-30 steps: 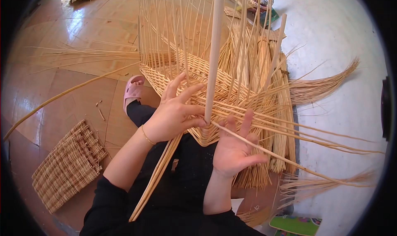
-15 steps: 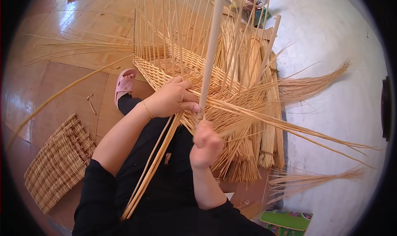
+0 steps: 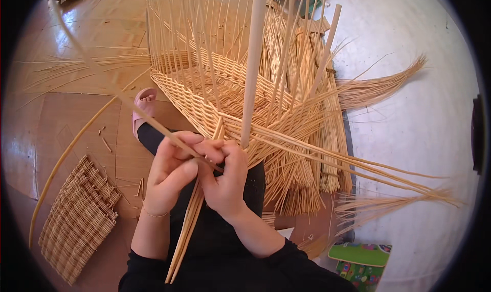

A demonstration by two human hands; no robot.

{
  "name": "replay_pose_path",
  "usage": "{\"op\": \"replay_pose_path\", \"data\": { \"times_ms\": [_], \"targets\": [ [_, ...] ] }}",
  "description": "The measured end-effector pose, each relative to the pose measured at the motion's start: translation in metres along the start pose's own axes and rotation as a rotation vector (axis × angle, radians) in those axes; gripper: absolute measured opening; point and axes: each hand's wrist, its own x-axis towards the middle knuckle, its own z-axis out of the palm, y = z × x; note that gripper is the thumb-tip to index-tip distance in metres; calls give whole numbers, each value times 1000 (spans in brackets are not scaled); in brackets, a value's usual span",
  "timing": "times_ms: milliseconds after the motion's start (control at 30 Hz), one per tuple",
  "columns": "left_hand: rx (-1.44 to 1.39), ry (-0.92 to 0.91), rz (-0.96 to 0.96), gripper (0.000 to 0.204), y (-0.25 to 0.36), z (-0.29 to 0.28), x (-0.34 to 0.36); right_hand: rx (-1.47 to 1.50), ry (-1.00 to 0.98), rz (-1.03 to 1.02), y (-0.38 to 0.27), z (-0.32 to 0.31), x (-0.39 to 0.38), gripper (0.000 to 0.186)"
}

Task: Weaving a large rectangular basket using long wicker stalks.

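A partly woven wicker basket [image 3: 189,95] stands in front of me, with thin upright stakes and a thick pale post [image 3: 253,61] at its near corner. Just below that corner my two hands meet around one loose willow rod [image 3: 115,90], which slants up to the far left. My left hand [image 3: 171,177] has its fingers closed on the rod, while my right hand [image 3: 225,177] pinches it close to its lower end. Several rods [image 3: 186,230] hang from the woven side over my lap, partly behind my hands. More weaving rods [image 3: 332,159] stick out to the right.
Bundles of straw-coloured rods [image 3: 327,133] lie between the basket and the white wall [image 3: 404,138]. A flat woven panel [image 3: 79,218] rests on the tiled floor at left. A pink slipper [image 3: 144,105] is on my foot. Something green and patterned [image 3: 358,256] sits at lower right.
Both hands have left the base of the post and come together nearer to me. They now hold a single rod slanting to the far left. The view has shifted slightly.
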Motion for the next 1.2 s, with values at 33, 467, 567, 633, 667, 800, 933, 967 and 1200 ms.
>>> {"op": "replay_pose_path", "data": {
  "times_ms": [33,467,567,633,667,800,933,967,1200],
  "targets": [
    [31,43,-75,22,1,1,-1,47,-77,10,2,-5,-2,26],
    [156,98,120,9,-22,-1,3,-305,-852,65,41,-85,78,71],
    [163,46,153,7,-24,-7,3,-386,-917,132,33,-81,80,72],
    [154,57,120,12,-23,-6,-1,-357,-907,91,35,-80,78,71],
    [147,72,101,17,-22,-6,-2,-356,-907,101,37,-79,78,71],
    [587,-60,79,31,-27,-20,6,-354,-835,32,39,-72,73,63],
    [936,-77,237,23,-20,-32,30,-388,-627,-100,49,-60,60,52],
    [912,-75,136,23,-21,-31,39,-407,-575,-86,50,-58,58,43],
    [930,-101,-8,19,-23,-18,88,-418,-366,-179,61,-38,44,25]
  ]
}}
